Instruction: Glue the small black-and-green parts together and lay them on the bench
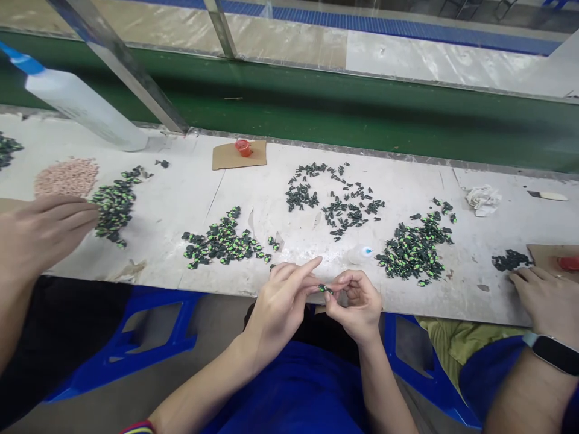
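Sm. dk/green pc. [324, 289] is held tilted btwn L hand [283, 298] & R hand [359, 301].

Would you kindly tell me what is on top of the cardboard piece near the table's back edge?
A small red container sits on the cardboard piece. The tabletop directly beneath is covered, so anything under there cannot be seen.
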Demonstrator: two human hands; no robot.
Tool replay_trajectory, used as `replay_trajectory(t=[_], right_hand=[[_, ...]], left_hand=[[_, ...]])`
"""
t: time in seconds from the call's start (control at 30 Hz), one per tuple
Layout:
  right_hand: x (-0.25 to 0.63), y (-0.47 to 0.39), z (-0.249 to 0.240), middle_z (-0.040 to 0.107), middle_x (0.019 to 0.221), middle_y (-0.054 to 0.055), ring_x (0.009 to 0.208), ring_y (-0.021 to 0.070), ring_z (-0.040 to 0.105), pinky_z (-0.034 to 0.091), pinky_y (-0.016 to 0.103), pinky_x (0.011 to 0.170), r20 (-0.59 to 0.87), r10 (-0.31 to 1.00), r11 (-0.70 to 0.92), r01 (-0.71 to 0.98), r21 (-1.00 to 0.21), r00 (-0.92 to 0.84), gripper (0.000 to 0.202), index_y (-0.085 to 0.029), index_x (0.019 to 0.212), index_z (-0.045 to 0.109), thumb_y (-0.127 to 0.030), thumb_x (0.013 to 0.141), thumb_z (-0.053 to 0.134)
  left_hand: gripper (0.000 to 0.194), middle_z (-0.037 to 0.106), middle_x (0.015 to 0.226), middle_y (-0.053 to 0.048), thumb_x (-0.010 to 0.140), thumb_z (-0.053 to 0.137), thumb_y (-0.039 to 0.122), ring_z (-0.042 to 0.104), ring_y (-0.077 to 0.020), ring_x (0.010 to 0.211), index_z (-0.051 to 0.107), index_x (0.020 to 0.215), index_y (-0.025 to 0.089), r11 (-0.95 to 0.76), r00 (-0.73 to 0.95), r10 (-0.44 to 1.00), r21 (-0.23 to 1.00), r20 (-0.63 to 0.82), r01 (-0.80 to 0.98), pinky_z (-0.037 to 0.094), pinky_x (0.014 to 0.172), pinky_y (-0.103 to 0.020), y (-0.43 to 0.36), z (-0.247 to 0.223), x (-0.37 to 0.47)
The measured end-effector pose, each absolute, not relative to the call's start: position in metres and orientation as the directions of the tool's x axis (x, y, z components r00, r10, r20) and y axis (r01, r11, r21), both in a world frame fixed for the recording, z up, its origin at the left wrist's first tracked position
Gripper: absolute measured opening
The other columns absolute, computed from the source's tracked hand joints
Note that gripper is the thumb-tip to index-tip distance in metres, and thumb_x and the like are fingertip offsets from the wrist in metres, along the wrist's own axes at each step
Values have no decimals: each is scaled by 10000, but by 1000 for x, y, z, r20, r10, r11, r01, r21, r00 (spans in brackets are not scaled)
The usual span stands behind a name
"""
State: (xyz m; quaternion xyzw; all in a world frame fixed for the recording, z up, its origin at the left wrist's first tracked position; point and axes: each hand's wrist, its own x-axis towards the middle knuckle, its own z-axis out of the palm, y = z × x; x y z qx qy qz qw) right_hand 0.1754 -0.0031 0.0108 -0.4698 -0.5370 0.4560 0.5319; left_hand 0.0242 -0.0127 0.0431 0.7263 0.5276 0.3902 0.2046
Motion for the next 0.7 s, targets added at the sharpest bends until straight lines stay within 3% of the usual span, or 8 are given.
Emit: replay_trajectory(t=[0.17,0.23,0.33,0.4,0.47,0.57,0.7], right_hand=[[191,-8,4,704,681,8,565,139,660,581,259,561,197,980,190,149,-970,39,216,-213,922,638,-181,720,708],[209,-8,0,714,731,27,593,150,665,583,286,581,253,958,212,266,-941,133,185,-203,930,666,-193,749,705],[241,-1,-3,709,812,55,644,166,655,565,329,617,388,837,177,479,-860,386,136,-184,900,698,-230,772,710],[257,7,-2,710,891,89,757,208,670,558,359,648,464,760,136,586,-799,456,153,-174,902,707,-267,780,711],[264,14,2,701,1010,121,916,259,662,554,420,742,537,742,141,689,-711,402,201,-176,936,706,-299,779,718],[255,21,5,682,1092,122,1065,297,595,482,523,919,587,788,222,803,-552,186,336,-200,1065,674,-365,777,726],[229,28,-4,664,1117,151,1179,339,462,466,538,926,509,861,281,829,-484,5,489,-182,1166,610,-450,772,717]], left_hand=[[365,749,981,-50,910,495,111,668,-192,949,550,1248,235,-369,220,930,740,296,563,464,981,-420,-14,35,31],[307,728,1075,-64,914,501,146,635,-220,1059,587,1196,234,-353,225,936,718,272,600,431,1010,-454,-11,29,24],[253,714,1114,-73,920,496,197,592,-264,1110,636,1127,232,-269,102,954,653,282,708,429,973,-472,-2,21,2],[226,721,1071,-80,913,503,228,583,-293,1076,667,1070,231,-151,-33,957,593,288,791,420,939,-489,6,17,-16],[184,728,1001,-85,897,530,252,576,-313,1017,697,971,232,-54,-130,944,532,302,845,403,906,-502,14,14,-31],[140,726,891,-80,869,590,297,561,-317,939,707,816,241,-17,-156,933,471,326,882,381,855,-499,20,12,-38],[171,718,823,-81,840,644,355,537,-319,898,699,729,238,-4,-152,928,416,341,909,350,820,-506,21,8,-32]])
